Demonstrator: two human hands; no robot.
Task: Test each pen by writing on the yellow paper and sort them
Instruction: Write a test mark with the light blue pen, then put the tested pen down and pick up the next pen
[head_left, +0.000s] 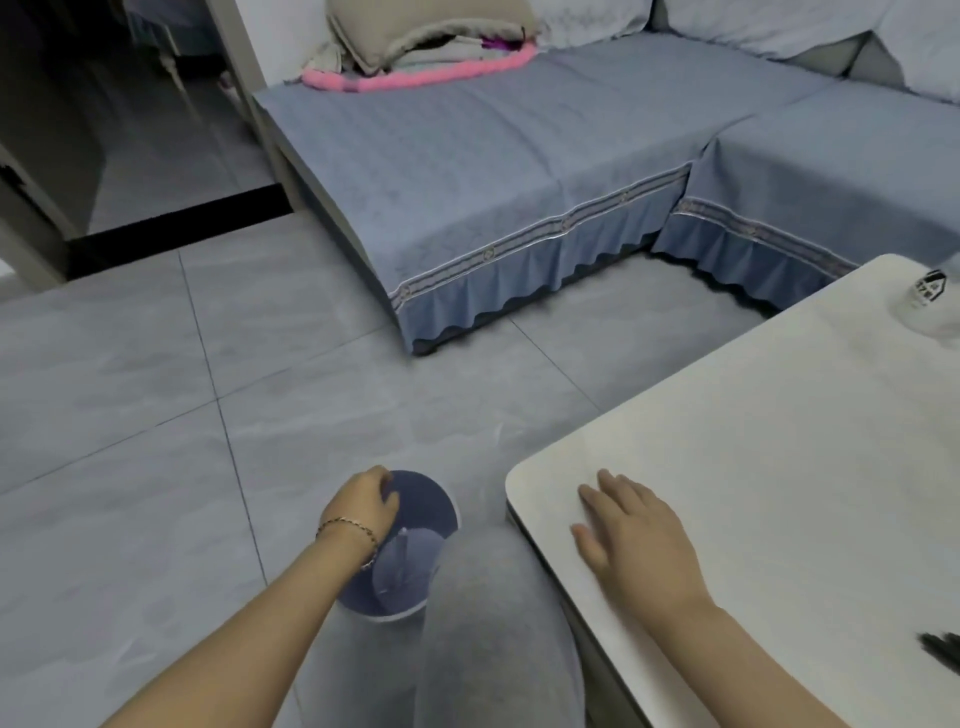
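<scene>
My left hand (363, 506) is down over the left rim of a small waste bin (421, 501) lined with a blue bag, on the floor beside my knee. Its fingers bend down at the rim, and what they hold, if anything, is hidden. My right hand (631, 530) lies flat, fingers straight, on the near left corner of the white table (779, 441). A few dark pens (943, 652) poke in at the right edge of the view, on the table. No yellow paper is in view.
A blue-covered corner sofa (519, 171) stands beyond the table, with cushions and a pink strip (415, 78) at its far end. A clear object with a black-and-white label (930, 291) sits at the table's far right. Grey floor tiles (156, 415) spread to the left.
</scene>
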